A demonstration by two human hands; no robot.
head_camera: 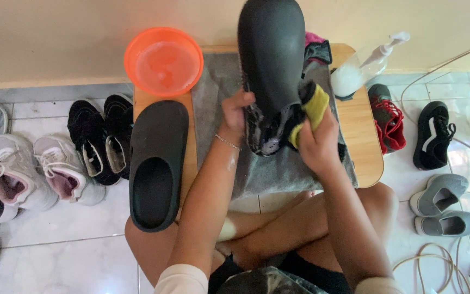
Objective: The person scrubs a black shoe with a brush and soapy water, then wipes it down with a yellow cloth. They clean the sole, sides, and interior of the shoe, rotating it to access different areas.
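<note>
Left hand (239,110) grips the heel of the black clog (271,54), raised sole-up over the grey towel (278,169) on the tabletop (363,141), right hand (315,142) pinching a yellow cloth (315,106) against it; clog looks light, rubbery, wet-slick, best held by the heel rim.

At the top centre, the clog (270,49) is dark grey, and the sponge (315,106) on it is yellow. The bowl (164,61) in the upper left is orange. The towel (218,81) is grey, the bench (363,136) light wood. Red shoes (390,122) lie at right.
</note>
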